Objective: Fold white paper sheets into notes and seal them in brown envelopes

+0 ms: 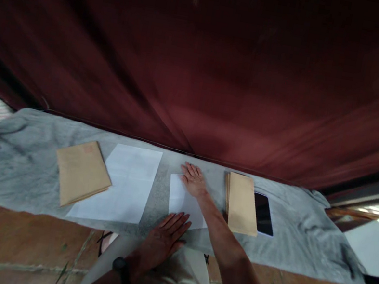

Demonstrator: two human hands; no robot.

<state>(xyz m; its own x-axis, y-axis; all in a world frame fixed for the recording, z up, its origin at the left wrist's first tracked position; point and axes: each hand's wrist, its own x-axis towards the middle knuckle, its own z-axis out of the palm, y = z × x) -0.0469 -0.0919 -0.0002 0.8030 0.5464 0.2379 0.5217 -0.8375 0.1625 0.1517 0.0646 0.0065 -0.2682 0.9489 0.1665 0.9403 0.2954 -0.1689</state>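
The left hand [166, 235] is flattened, palm down, with fingers [175, 221] straight and slightly parted. Beyond these fingers, the right hand [194, 180] is likewise flat, its forearm [224, 236] extending behind it.

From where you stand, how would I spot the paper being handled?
In front of the dark red backdrop lies a grey cloth. Near its middle, a white sheet sits partly under the right hand. It looks smaller than the other sheet left of it.
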